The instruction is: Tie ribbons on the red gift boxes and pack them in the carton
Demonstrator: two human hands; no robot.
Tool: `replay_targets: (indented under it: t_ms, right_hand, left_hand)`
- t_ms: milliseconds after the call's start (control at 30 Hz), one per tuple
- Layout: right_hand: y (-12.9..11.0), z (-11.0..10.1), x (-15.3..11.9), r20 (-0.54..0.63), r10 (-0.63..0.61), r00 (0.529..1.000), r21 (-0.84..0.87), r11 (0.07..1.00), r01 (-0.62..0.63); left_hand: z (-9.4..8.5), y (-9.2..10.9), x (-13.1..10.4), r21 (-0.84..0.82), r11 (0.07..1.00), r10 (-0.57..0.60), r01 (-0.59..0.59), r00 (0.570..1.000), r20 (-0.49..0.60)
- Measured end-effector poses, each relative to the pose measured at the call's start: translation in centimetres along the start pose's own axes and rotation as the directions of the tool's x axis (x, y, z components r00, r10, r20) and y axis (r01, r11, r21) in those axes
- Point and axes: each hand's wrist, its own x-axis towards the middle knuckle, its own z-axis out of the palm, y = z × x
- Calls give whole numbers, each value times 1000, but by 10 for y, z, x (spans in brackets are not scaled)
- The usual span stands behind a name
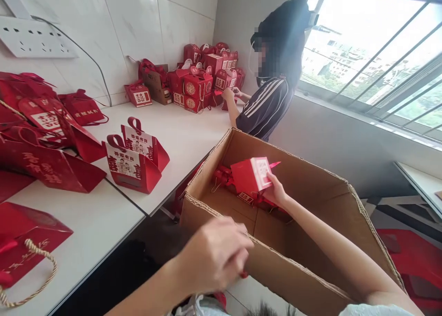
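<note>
My right hand grips a red candy gift box by its white-labelled end, holding it tilted inside a large cardboard box. A pink ribbon end sticks out beside the fingers. Below, several red gift boxes lie along the far side of the carton's floor. My left hand hovers over the near wall of the carton, slightly blurred. Its fingers are loosely bent and somewhat apart, and I see nothing in them.
A white table bears two red handled boxes, more red packages at left and a stack at the back. A co-worker handles a red box there. Barred windows are at right.
</note>
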Motion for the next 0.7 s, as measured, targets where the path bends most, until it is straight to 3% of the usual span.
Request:
replay_targets:
  t_ms: [100,167,367,500,600,700]
  right_hand:
    - [28,-20,22,-55,-26,998,-143,990,18]
    - [47,-16,32,-44,-15,999,-164,986,8]
    - [74,25,47,85,15,996,-184,983,1]
    - [82,28,51,80,-20,997,-333,942,46]
    - [102,26,53,20,-93,995,-546,833,89]
    - [129,35,62,11,-177,984,-750,650,125]
  left_hand:
    - [-9,-29,-7,361,917,-89,170,969,-232]
    - [-7,-45,-12,466,836,-185,290,948,-259]
    - [7,-61,-27,452,823,-290,346,938,-190]
    - [9,-59,-28,436,833,-277,342,938,-206]
    - [11,-59,-27,439,833,-274,336,941,-201]
    - [14,-60,-29,441,832,-276,337,940,-198]
